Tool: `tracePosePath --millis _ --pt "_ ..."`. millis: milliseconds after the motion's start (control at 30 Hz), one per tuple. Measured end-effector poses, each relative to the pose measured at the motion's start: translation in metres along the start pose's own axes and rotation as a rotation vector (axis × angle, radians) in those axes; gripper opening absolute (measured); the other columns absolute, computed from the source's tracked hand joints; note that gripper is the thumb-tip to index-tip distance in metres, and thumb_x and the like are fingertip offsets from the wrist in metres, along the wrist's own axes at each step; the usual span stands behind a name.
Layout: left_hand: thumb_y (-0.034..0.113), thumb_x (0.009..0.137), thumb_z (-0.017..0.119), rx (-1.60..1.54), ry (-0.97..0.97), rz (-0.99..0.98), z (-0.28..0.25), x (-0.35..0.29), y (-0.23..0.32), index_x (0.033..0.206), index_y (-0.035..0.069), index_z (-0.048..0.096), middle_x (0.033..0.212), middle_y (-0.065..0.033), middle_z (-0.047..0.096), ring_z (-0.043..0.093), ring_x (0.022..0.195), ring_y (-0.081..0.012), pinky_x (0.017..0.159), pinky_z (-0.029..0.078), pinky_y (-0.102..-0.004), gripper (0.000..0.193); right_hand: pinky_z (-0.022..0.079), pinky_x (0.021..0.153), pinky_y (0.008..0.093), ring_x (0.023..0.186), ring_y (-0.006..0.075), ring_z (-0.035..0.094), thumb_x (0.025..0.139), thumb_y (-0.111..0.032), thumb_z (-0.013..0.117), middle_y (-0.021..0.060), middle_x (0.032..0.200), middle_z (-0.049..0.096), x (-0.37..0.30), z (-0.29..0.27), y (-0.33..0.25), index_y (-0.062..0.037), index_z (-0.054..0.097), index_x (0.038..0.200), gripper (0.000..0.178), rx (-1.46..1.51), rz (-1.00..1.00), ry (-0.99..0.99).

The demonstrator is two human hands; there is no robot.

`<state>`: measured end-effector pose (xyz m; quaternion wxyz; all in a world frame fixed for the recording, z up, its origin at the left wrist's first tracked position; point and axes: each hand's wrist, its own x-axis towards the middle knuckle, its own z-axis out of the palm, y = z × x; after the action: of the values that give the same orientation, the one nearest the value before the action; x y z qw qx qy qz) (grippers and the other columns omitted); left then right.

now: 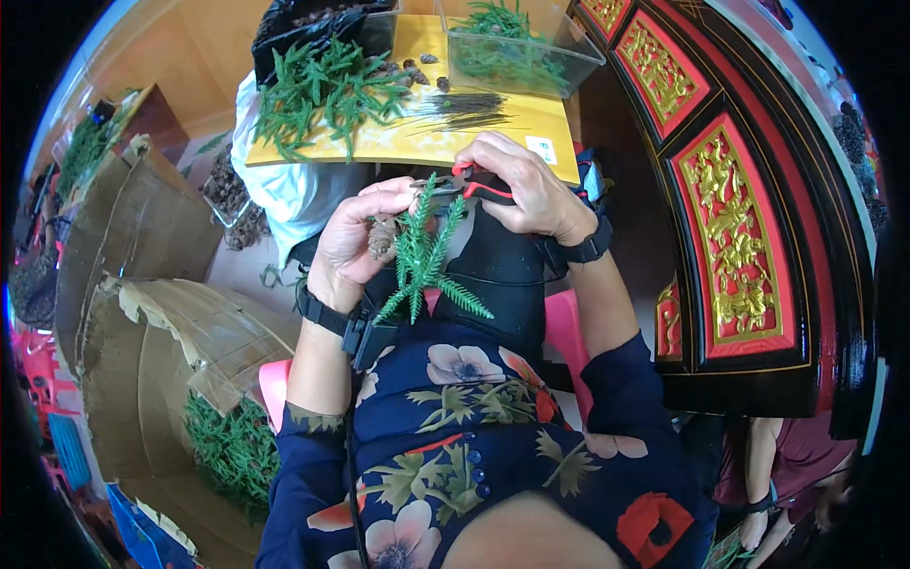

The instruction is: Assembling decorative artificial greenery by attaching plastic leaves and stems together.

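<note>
In front of my chest, my left hand point(349, 235) pinches a green artificial pine sprig point(417, 254) near its top, its branches hanging downward. A brown pine cone point(382, 235) sits beside the sprig, against the same fingers. My right hand point(533, 190) is wrapped round pliers point(491, 188) with red and black handles. The jaws of the pliers point left and meet the top of the sprig, close to my left fingertips. Exactly what the jaws bite on is too small to make out.
Beyond my hands, a yellow board point(408, 144) bears loose green sprigs point(327, 95), thin dark wires point(474, 109) and several pine cones. A clear plastic bin point(578, 59) stands there too. Cardboard boxes point(142, 218) are at left, a carved black-red panel point(735, 228) at right; another person's arm point(758, 465) shows lower right.
</note>
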<state>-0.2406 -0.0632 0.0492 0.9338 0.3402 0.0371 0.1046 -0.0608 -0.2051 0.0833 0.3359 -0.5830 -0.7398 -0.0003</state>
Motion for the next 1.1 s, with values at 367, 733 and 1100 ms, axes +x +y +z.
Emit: tracePosePath --millis 367,733,1100 --pt "0.008 0.082 0.058 0.243 0.052 0.223 -0.002 0.003 0.006 0.085 -0.002 0.060 0.080 -0.0053 0.063 0.057 0.075 -0.0107 0.069 0.045 -0.0248 0.011 0.044 0.066 0.0353 0.072 0.0317 0.054 0.066 -0.001 0.058 0.0110 0.077 0.053 -0.001 0.002 -0.011 -0.0011 0.055 0.093 0.027 0.063 0.239 -0.030" --pt "0.009 0.083 0.059 0.710 0.304 0.473 0.022 -0.006 0.011 0.084 0.001 0.062 0.078 -0.0010 0.062 0.053 0.068 -0.0068 0.064 0.042 -0.0204 0.009 0.045 0.068 0.0372 0.079 0.0350 0.055 0.069 -0.003 0.060 0.0149 0.085 0.055 0.005 0.004 -0.003 -0.0012 0.053 0.100 0.031 -0.026 0.209 0.019" --pt "0.008 0.081 0.057 -0.030 -0.031 0.059 0.007 -0.007 0.016 0.089 0.001 0.060 0.083 -0.0047 0.062 0.058 0.075 -0.0135 0.073 0.045 -0.0246 0.011 0.045 0.074 0.0371 0.083 0.0334 0.056 0.065 -0.004 0.061 0.0146 0.086 0.057 0.029 0.001 0.004 -0.0008 0.054 0.097 0.033 -0.057 -0.179 0.096"
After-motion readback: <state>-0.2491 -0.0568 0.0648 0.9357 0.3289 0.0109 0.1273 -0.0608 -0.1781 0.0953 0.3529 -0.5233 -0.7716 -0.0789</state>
